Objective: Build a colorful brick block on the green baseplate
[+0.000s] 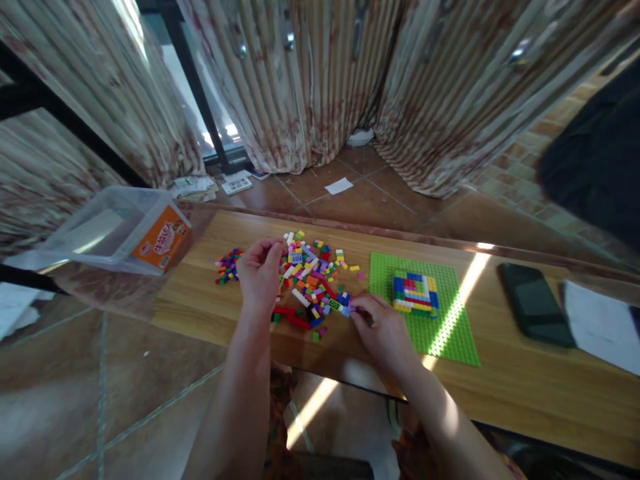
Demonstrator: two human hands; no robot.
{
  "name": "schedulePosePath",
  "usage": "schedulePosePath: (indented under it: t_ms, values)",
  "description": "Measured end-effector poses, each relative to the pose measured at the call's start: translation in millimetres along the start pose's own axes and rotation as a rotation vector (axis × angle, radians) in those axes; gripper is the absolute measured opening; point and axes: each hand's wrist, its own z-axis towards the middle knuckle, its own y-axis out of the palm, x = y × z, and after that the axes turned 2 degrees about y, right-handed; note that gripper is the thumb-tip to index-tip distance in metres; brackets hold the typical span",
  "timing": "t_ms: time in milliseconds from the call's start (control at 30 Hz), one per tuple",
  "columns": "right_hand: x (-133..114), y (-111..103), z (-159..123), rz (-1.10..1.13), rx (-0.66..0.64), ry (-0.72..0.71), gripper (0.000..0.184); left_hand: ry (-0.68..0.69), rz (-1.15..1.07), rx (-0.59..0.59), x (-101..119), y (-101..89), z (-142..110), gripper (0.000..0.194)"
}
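A loose pile of small colourful building bricks (313,277) is spread over the wooden table. At the pile's left side, my left hand (260,270) is closed, thumb and fingertips pressed together; whatever they hold, if anything, is too small to make out. My right hand (383,327) reaches the pile's right edge, thumb and forefinger pinched at a small purplish brick (353,307). Beyond that hand lies a green baseplate (453,333), bearing a low square build of stacked bricks (415,293) in blue, white, red, yellow and green.
A clear plastic bin (110,230) with an orange label stands off the table's left end. A dark phone (535,303) and white paper (603,323) lie at the right of the table (505,393). Patterned curtains (310,87) hang behind. Dark clothing of a person (595,153) shows at right.
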Motion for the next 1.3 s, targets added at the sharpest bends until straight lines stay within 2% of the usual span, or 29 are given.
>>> schedulePosePath:
  t_ms: [167,333,433,567,733,867,933,1000,1100,1200,1300]
  values:
    - [-5,10,7,0.034,0.043,-0.044,0.015,-0.028,-0.013,0.051,2,-16.3,6,0.008]
    - [-24,21,17,-0.076,0.144,-0.094,0.017,-0.051,-0.056,0.046,1,-20.7,8,0.009]
    - [-48,36,27,-0.135,0.089,-0.114,0.017,-0.067,-0.071,0.041,2,-21.1,10,0.01]
    - [-72,61,41,-0.317,-0.022,-0.067,0.018,-0.075,-0.089,0.056,3,-22.0,12,0.013]
    - [-75,76,48,-0.461,-0.113,-0.034,0.016,-0.083,-0.073,0.075,7,-23.9,12,0.014]
    - [-78,77,50,-0.438,-0.135,-0.01,0.016,-0.085,-0.061,0.073,9,-24.0,12,0.014]
    - [-82,73,51,-0.347,-0.112,-0.005,0.015,-0.073,-0.059,0.062,8,-24.0,12,0.014]
    - [-86,64,51,-0.162,-0.049,0.018,0.013,-0.057,-0.073,0.046,8,-24.1,13,0.014]
    - [-86,41,50,0.307,0.045,0.127,0.009,-0.037,-0.099,-0.055,10,-21.5,9,0.017]
    - [-75,11,44,0.822,0.057,0.257,0.013,-0.063,-0.047,-0.351,13,-9.6,-5,0.023]
    - [-55,-17,33,1.13,0.135,0.308,0.019,-0.185,-0.045,-0.742,14,13.4,-34,0.025]
